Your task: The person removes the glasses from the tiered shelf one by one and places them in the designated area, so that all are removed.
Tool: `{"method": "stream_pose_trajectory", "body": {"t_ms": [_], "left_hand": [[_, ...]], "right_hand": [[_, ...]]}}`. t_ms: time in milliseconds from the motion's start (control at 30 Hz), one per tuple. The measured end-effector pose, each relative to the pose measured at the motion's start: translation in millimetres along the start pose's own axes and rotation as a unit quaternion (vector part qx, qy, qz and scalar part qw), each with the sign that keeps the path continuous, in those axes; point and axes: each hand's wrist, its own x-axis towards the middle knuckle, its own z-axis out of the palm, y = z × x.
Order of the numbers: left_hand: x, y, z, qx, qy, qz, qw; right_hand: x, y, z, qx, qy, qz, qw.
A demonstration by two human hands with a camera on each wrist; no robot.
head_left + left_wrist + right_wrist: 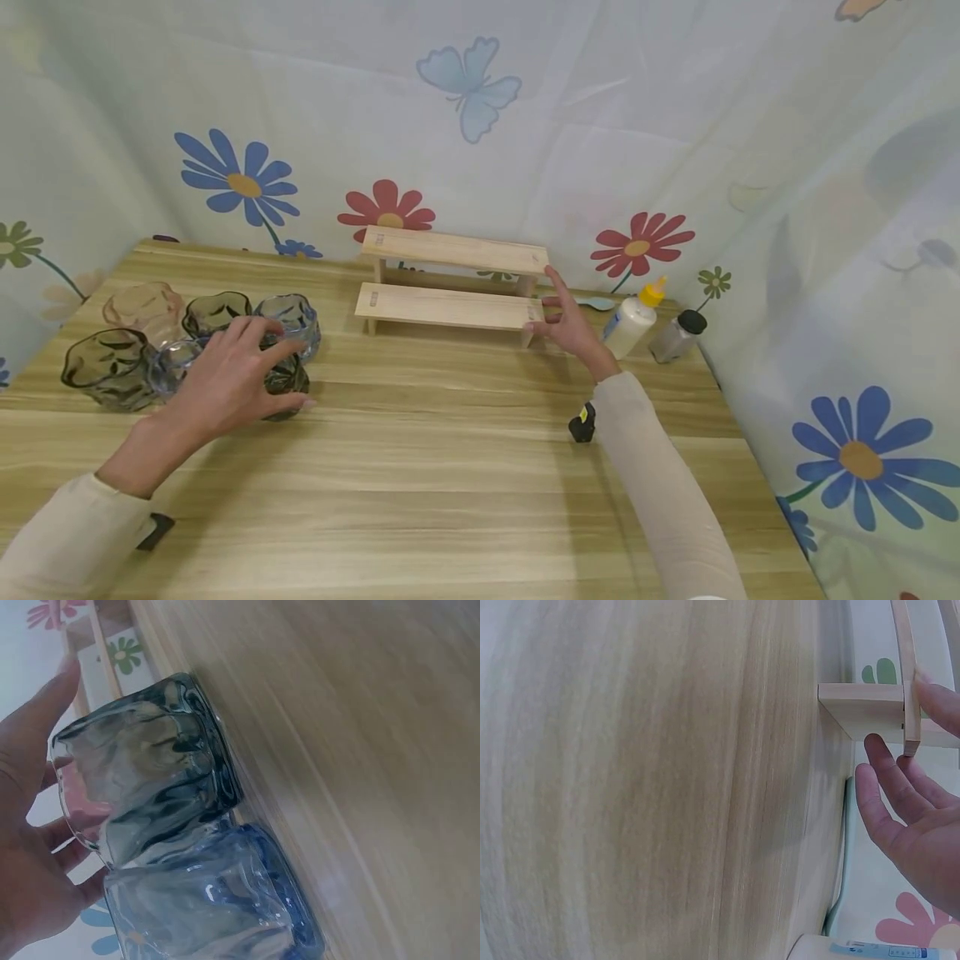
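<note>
My left hand point(228, 375) arches over a dark grey glass point(288, 379), thumb and fingers spread about its rim. In the left wrist view this dark glass point(150, 757) stands close beside a blue glass point(210, 900), and my thumb is held out wide of the rim. My right hand point(573, 329) touches the right end of a two-step wooden shelf point(450, 307), its index finger up toward the upper board. In the right wrist view the thumb lies by the lower board point(909, 712) and the fingertips point(875, 746) are at its end, fairly straight.
More tinted wavy glasses cluster at the left: pink point(142, 308), grey point(112, 367) and blue point(288, 321). Right of the shelf stand a white bottle with a yellow nozzle point(632, 325) and a black-lidded jar point(677, 336). A pale blue spoon-like thing point(596, 303) lies behind. Printed curtains border the table.
</note>
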Motion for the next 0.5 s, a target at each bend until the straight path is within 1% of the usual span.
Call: {"method": "stream_pose_trajectory", "body": {"t_ms": [133,300,400,500], "left_hand": [[7.0,6.5,-1.4,-0.007,-0.001,-0.016,0.9999],[17.9,15.2,0.4,-0.012,0.024,-0.019,0.9994],[26.7,22.3,3.4,-0.021,0.034,-0.034,0.9986],[36.0,32.0,6.2,-0.028,0.037,-0.053,0.9975]], "right_hand": [[-1.4,-1.0,-0.6,0.001,0.003,0.0,1.0],[-0.9,-3.4,-0.1,0.01,0.0,0.011,0.9999],[-0.6,-4.1,0.7,0.014,0.002,0.018,0.9997],[-0.4,-3.8,1.8,0.002,0.007,0.016,0.9998]]}}
